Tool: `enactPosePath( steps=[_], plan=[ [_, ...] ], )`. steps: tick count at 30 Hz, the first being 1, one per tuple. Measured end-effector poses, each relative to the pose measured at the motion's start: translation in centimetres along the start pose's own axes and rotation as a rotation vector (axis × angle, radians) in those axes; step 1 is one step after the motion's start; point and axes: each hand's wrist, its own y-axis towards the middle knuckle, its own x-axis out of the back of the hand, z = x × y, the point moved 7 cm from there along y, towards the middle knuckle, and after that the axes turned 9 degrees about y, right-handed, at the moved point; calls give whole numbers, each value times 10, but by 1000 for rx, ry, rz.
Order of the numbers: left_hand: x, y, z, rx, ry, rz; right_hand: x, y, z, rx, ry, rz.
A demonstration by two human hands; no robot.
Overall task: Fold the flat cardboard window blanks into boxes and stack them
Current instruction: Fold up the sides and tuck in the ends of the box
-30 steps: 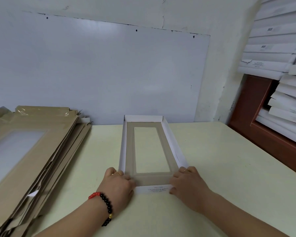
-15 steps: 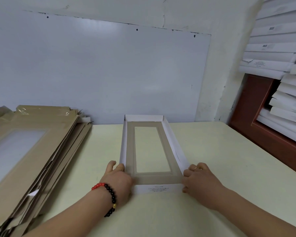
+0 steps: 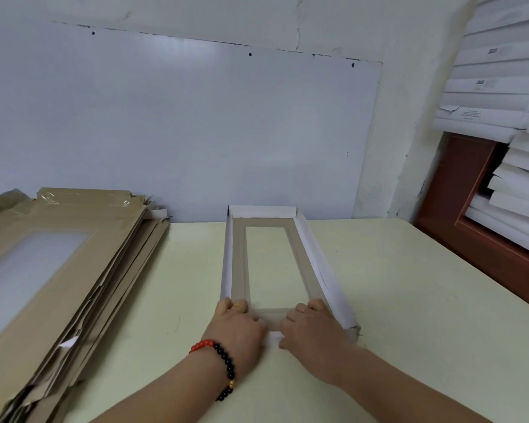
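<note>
A long window box (image 3: 317,267) lies lengthwise on the pale table (image 3: 416,306). Its base is brown with a clear window, and its white side and far walls stand up. Both my hands sit on its near end. My left hand (image 3: 239,326), with a red and black bead bracelet, curls its fingers over the near left corner onto the brown base. My right hand (image 3: 311,326) does the same at the near right. Between the thumbs a strip of the white near flap (image 3: 274,336) shows. The near right corner of the box looks crumpled.
A thick pile of flat brown window blanks (image 3: 61,270) fills the table's left side. Stacked white boxes (image 3: 501,117) rise at the right, above and in front of a red-brown cabinet (image 3: 458,209). A white board covers the wall behind.
My hands slid outward to the box's near corners half a second ago, then came back inward onto the near end. The box has stayed in place.
</note>
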Motion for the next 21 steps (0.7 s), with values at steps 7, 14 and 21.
enactPosePath(
  steps=[7, 14, 21],
  plan=[
    [12, -21, 23, -32, -4, -120, 12, -10, -13, -3, -146, -33],
    [8, -31, 37, 137, -201, -151, 13, -22, -31, -114, -48, 87],
    [-15, -44, 39, 260, -783, -283, 12, -18, -34, -273, 471, 332]
  ],
)
